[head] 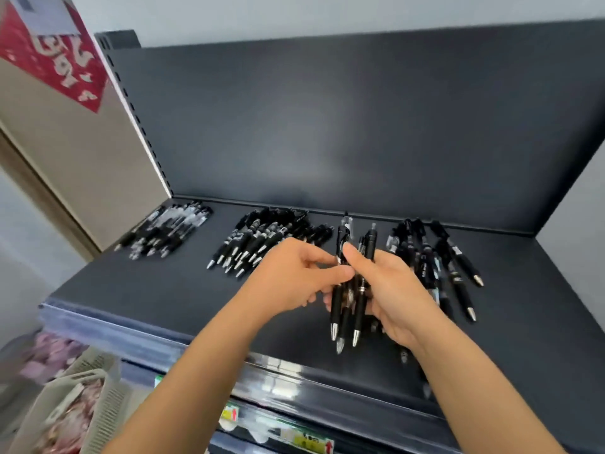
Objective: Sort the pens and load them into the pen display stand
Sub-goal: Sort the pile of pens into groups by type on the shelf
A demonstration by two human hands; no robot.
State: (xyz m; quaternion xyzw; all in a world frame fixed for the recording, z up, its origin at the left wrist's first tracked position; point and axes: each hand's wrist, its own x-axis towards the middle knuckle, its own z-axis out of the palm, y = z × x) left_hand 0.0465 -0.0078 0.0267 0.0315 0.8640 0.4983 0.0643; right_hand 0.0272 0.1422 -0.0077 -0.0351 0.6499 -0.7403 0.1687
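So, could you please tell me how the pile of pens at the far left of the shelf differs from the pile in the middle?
The far-left pile shows pale, see-through barrels; the middle pile looks solid black. The far-left pile lies fully in view; the left hand covers part of the middle pile. Both lie flat on the dark shelf, tips toward the front left.

Black pens (348, 290) with silver tips, dark grey shelf (170, 290), red banner (55, 57) with white lettering.
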